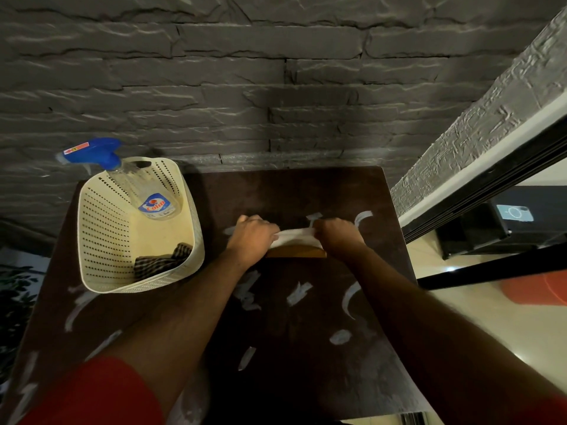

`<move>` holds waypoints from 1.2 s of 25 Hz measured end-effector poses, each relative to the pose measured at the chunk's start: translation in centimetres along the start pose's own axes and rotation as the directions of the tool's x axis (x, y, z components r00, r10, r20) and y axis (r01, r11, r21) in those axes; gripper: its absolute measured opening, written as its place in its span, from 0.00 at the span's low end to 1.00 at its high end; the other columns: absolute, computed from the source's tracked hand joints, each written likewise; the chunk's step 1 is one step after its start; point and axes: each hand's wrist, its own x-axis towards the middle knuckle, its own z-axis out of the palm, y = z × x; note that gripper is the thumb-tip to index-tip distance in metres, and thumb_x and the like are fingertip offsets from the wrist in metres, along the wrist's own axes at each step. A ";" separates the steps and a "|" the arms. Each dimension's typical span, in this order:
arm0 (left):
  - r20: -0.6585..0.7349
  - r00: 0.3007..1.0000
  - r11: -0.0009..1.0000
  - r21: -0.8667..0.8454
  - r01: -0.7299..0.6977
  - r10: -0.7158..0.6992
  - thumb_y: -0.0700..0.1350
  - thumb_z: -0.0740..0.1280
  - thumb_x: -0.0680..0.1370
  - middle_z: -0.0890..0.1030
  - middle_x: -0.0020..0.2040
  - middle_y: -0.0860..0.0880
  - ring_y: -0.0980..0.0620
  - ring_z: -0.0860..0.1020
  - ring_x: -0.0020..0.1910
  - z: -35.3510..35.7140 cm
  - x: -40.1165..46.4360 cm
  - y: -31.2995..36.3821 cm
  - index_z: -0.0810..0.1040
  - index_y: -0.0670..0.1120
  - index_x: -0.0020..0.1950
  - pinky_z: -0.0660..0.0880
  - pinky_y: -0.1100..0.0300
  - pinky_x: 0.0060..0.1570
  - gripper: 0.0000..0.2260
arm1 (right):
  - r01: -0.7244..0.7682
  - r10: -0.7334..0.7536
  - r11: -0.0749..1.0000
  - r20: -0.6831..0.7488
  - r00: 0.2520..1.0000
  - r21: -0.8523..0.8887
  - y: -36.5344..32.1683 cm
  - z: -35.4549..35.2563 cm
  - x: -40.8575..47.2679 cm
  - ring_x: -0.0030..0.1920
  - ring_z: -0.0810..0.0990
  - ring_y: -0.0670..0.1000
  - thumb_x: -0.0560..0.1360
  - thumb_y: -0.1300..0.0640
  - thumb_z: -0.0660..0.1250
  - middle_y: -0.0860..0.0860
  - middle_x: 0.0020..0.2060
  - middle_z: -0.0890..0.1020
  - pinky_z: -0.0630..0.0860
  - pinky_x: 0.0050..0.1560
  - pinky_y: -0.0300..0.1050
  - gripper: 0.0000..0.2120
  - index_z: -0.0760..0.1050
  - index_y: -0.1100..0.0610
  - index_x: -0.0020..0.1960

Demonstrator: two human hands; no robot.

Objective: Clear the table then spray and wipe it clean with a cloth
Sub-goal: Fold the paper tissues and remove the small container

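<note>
A dark brown table (306,363) carries several white smears and scraps. Near its far middle, my left hand (253,237) and my right hand (336,237) each grip one end of a white strip of paper or cloth (296,234), stretched between them. A brown wooden piece (296,251) lies just under the strip, partly hidden. At the table's left stands a cream perforated basket (101,240). It holds a spray bottle (153,200) with a blue trigger head and a dark checked cloth (162,262).
A dark stone wall (276,87) runs along the table's far edge. To the right are a grey textured wall, a black frame (491,179), pale floor and an orange object (537,289). Plant leaves (15,302) show at the far left.
</note>
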 end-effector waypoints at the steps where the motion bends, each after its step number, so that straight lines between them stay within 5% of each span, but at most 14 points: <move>1: 0.035 0.999 1.000 -0.020 0.001 0.000 0.51 0.59 0.81 0.81 0.50 0.52 0.50 0.75 0.55 0.1 0.2 0.0 0.78 0.52 0.53 0.66 0.52 0.55 0.10 | -0.018 0.017 1.000 0.030 0.999 0.015 -0.1 0.2 0.3 0.47 0.79 0.52 0.82 0.54 0.60 0.53 0.50 0.81 0.76 0.51 0.48 0.12 0.74 0.55 0.62; 11: 0.300 0.952 0.998 0.030 0.051 -0.058 0.48 0.55 0.81 0.75 0.59 0.48 0.47 0.70 0.60 -0.2 0.4 0.3 0.74 0.49 0.60 0.65 0.47 0.61 0.13 | -0.068 0.054 0.995 0.178 0.983 0.069 1.2 1.1 0.7 0.51 0.79 0.52 0.81 0.50 0.59 0.54 0.54 0.80 0.77 0.56 0.52 0.14 0.73 0.53 0.63; 18: 0.041 0.999 0.988 -0.152 0.023 -0.017 0.58 0.60 0.78 0.76 0.59 0.54 0.51 0.72 0.60 -0.5 -0.5 0.0 0.75 0.55 0.62 0.66 0.52 0.58 0.16 | 0.012 -0.025 0.973 0.054 0.998 0.229 1.4 -1.0 -0.7 0.53 0.79 0.49 0.77 0.46 0.66 0.49 0.54 0.79 0.77 0.56 0.50 0.16 0.73 0.49 0.63; 26: 0.058 0.997 0.995 -0.077 0.055 -0.051 0.52 0.59 0.81 0.81 0.54 0.56 0.53 0.75 0.54 0.6 -0.5 0.2 0.80 0.56 0.56 0.68 0.51 0.56 0.11 | -0.047 0.039 0.981 0.045 0.998 0.190 0.3 0.7 -0.5 0.46 0.80 0.48 0.81 0.50 0.61 0.49 0.48 0.81 0.78 0.50 0.45 0.10 0.77 0.50 0.59; 30: 0.051 0.996 0.988 -0.134 0.082 -0.075 0.54 0.61 0.80 0.78 0.60 0.54 0.52 0.74 0.59 0.4 -0.6 -0.1 0.76 0.55 0.63 0.68 0.52 0.60 0.14 | -0.059 0.052 0.969 0.034 0.998 0.238 0.6 0.4 -0.5 0.48 0.80 0.48 0.80 0.50 0.62 0.51 0.51 0.81 0.79 0.53 0.49 0.10 0.76 0.50 0.59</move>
